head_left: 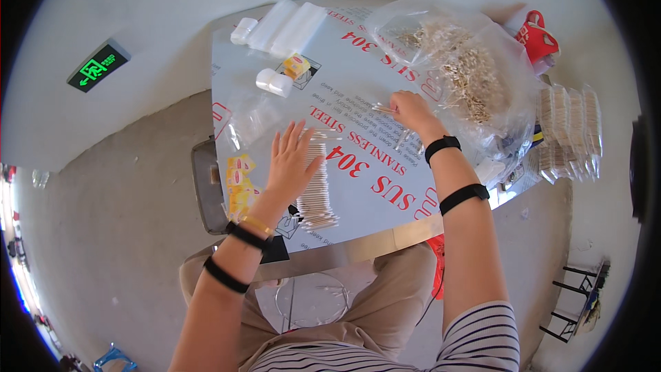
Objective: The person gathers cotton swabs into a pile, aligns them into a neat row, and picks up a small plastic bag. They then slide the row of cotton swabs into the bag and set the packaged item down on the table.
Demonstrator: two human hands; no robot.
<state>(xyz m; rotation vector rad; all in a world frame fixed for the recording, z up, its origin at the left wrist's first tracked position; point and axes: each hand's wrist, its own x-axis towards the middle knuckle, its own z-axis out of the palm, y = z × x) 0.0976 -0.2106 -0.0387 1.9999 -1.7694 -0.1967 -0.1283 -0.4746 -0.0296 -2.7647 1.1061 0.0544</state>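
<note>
A long, neat row of cotton swabs [315, 196] lies on the table in front of me, its sticks side by side. My left hand [292, 157] rests along the row's left side and upper part, its fingers spread and stretched out. Farther right, my right hand [411, 111] is closed around a few cotton swabs [383, 108], whose ends poke out to the left. Beside that hand, a big clear plastic bag [506, 107] gapes toward the table with a heap of loose swabs [465, 69] in it. A few more swabs lie just below my right wrist.
Clear plastic sleeves [288, 29] and rolled white packs [274, 83] lie at the table's far left. Yellow printed cards [238, 182] sit by the left edge. Bagged swab bundles [568, 131] are stacked right. A grey bin [206, 186] stands beside the table [372, 186].
</note>
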